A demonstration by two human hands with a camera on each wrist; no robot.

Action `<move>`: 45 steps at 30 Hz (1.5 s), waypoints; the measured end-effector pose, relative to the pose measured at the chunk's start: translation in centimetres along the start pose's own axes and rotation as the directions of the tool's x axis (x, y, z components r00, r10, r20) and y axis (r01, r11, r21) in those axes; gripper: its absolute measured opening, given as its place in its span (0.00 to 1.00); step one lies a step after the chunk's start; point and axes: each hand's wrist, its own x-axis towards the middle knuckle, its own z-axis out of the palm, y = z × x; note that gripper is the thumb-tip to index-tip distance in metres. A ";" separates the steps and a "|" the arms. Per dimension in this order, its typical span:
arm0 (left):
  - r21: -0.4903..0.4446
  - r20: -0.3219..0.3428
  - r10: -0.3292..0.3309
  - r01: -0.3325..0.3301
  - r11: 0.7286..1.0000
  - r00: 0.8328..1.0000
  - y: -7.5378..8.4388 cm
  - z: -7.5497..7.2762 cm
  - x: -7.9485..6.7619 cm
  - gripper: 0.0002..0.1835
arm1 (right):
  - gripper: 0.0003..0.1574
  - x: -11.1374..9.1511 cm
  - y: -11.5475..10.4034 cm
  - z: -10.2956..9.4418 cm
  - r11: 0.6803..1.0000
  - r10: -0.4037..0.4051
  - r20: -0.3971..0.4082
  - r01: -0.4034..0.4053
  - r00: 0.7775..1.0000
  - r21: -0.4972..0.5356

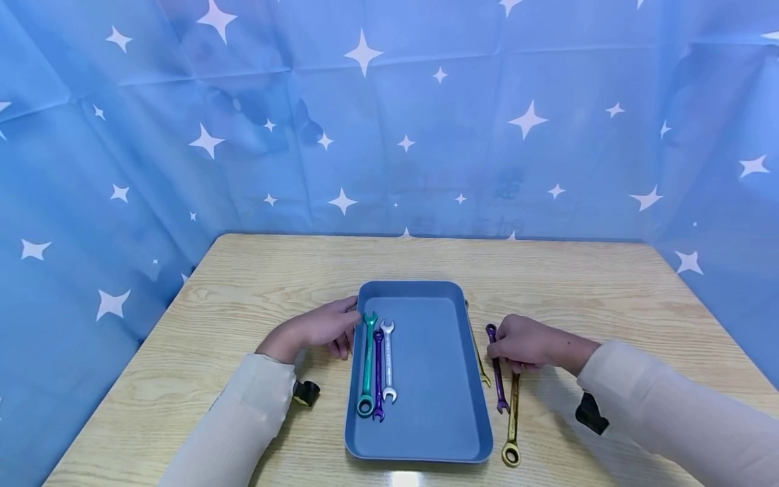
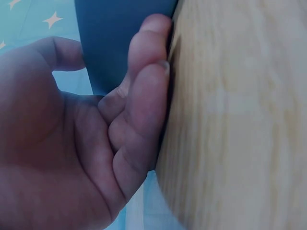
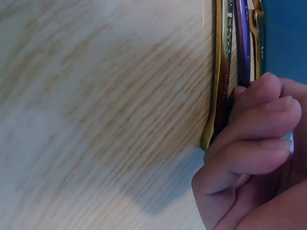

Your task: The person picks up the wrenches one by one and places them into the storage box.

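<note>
My left hand [image 1: 325,328] grips the left side of the blue tray [image 1: 426,443], with the thumb at the rim and bent fingers [image 2: 148,96] against the outer wall. To the tray's right, my right hand [image 1: 526,341] pinches a purple wrench [image 1: 500,389] near its ring end; its open end points toward me. A gold wrench [image 1: 514,419] lies beside it, the upper end partly hidden under this hand. Another gold wrench [image 1: 477,345] lies along the tray's right wall. Inside the tray, side by side at the left, are a green wrench [image 1: 368,365], a purple wrench [image 1: 379,372] and a silver wrench [image 1: 389,365].
All of this stands on a light wood-grain table [image 1: 280,264]. A blue cloth [image 1: 414,169] with white stars hangs behind and at both sides of it. Small black devices sit at both wrists.
</note>
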 end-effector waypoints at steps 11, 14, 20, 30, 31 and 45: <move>0.004 -0.005 0.001 -0.001 1.000 1.000 0.0 0.0 0.1 0.31 | 0.28 -0.3 0.0 -0.1 0.999 0.000 0.021 -0.001 1.000 0.047; 0.002 -0.002 -0.002 0.002 1.000 1.000 0.0 0.0 0.1 0.32 | 0.27 -0.4 0.1 -0.1 0.999 -0.019 0.017 0.019 1.000 0.042; 0.001 0.000 -0.001 0.001 1.000 1.000 -0.1 0.0 0.1 0.30 | 0.25 -0.5 0.2 -0.1 0.998 -0.051 0.012 0.051 0.999 0.023; 0.003 0.005 0.006 -0.006 1.000 1.000 0.1 0.0 0.1 0.31 | 0.23 -0.5 0.6 -0.2 0.999 -0.034 -0.006 0.035 0.999 0.023; 0.004 0.003 0.007 -0.007 1.000 1.000 0.1 0.0 0.0 0.30 | 0.23 -0.6 0.6 -0.2 0.999 -0.037 -0.005 0.037 0.999 0.029; 0.012 0.003 0.013 -0.013 1.000 1.000 -0.1 0.0 0.0 0.29 | 0.23 -1.4 -0.3 -1.4 0.983 -0.163 0.008 0.161 0.987 0.085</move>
